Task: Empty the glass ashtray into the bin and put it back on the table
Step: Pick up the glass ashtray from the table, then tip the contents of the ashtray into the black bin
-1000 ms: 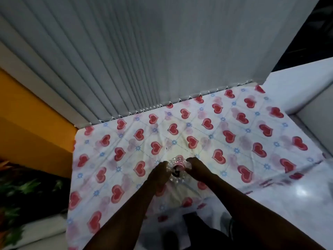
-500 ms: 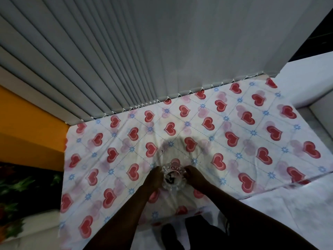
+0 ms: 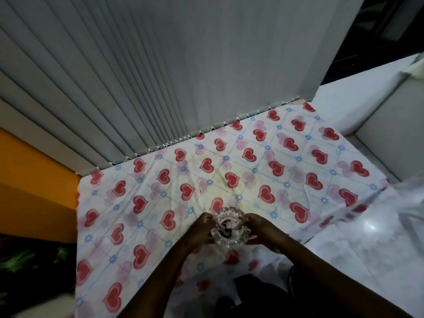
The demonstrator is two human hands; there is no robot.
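A round cut-glass ashtray (image 3: 229, 227) with dark ash in its middle is held between both hands over the near edge of the table (image 3: 160, 203), which is covered by a white cloth with red hearts. My left hand (image 3: 200, 230) grips its left rim. My right hand (image 3: 260, 230) grips its right rim. Whether the ashtray touches the cloth I cannot tell. No bin is in view.
Grey vertical blinds (image 3: 172, 76) hang along the table's far edge. An orange wall (image 3: 34, 180) and dark plants (image 3: 27, 260) are at the left. A pale sofa (image 3: 390, 122) and glossy white floor (image 3: 355, 260) lie at the right.
The ashtray and both hands have come toward the table's near edge and nearer to me. The view has shifted, so the table sits further right in frame.
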